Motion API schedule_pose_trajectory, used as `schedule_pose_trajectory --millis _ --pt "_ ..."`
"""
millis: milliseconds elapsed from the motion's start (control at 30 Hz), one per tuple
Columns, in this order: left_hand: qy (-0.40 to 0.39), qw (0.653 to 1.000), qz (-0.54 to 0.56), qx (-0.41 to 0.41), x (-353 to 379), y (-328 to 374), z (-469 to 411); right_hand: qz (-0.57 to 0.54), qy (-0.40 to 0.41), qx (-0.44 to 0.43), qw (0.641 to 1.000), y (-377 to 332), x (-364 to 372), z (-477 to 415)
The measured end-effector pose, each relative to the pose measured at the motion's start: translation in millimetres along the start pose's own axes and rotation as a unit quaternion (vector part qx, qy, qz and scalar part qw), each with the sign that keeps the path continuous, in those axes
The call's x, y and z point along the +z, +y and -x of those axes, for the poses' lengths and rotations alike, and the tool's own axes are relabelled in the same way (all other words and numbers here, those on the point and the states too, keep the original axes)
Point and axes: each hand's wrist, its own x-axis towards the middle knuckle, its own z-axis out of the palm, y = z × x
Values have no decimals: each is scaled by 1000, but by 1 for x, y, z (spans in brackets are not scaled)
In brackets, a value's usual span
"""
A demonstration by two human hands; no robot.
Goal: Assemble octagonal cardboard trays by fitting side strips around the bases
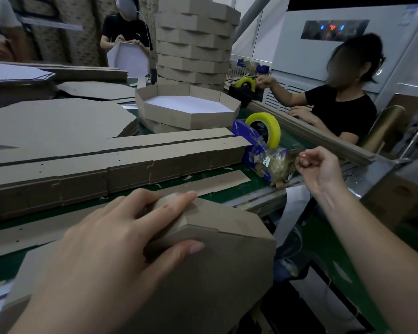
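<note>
Two bare hands work at the near edge of a green table (291, 138). The left hand (111, 249) lies spread over an upturned octagonal tray (215, 261) that hangs partly off the table edge. Its fingers (174, 203) are nearly straight and press along a corner where the side strip folds against the base, with the thumb flat on the adjoining face. The tray is plain brown cardboard, matte, with creased facets.

Behind the tray a loose strip (222, 180) lies flat on the mat. Beyond that lies a long bundle of side strips (130, 165), notched and dotted with small holes. Further back on the left are flat octagonal bases (58, 121) in a low pile. A finished tray (191, 116) with a white inner floor sits on another tray. Behind it rises a tall stack of trays (193, 44), and a person in black (121, 27) holds a white-lined tray at the far side.

Right of the bundle stands a blue tape dispenser (239, 131) with a yellow roll (274, 131), crusted with old tape scraps. The right hand (321, 167) hovers just beside it, fingers curled, thumb and forefinger pinching the clear tape end (291, 153). Across the table a seated person (340, 104) reaches to a black dispenser (245, 91).
</note>
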Motion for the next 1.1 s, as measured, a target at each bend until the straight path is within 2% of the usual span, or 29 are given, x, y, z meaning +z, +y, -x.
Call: schedule_pose_trajectory --millis 67,133,233,367,467,533,633,700,733,800,833,867,933,1000,1100 --pt "6 1000 -1 0 0 0 0 37 34 -20 999 4 0 4" --pt "20 1000 11 -1 0 0 1 184 85 -36 979 4 -4 10" --pt "39 998 47 -10 -1 1 3 431 104 -78 893 1 -12 18" --pt "49 995 79 -33 -5 2 2 561 103 -116 813 -8 -4 21" --pt "43 993 103 -39 -6 2 5 659 149 -123 727 -7 0 30" --pt "48 992 112 -41 -6 2 8 669 152 -134 715 -4 -3 42" --pt "56 992 107 -37 -6 2 11 638 128 -209 730 -6 5 66" --pt "56 992 104 -36 -7 1 12 598 61 -260 756 -11 24 89" --pt "57 992 105 -36 -7 0 12 554 11 -270 787 -13 38 105" --pt "57 992 109 -35 -9 0 13 440 -149 -219 858 -20 72 142" --pt "55 992 112 -33 -9 0 13 387 -239 -164 875 -24 88 161" --pt "51 992 114 -32 -10 0 13 353 -316 -109 874 -28 100 176" --pt "51 992 115 -30 -11 1 14 342 -424 -34 838 -32 120 197" --pt "64 991 115 -28 -12 1 16 349 -481 15 804 -35 134 209" --pt "79 989 119 -26 -13 2 17 369 -518 55 769 -37 147 215"
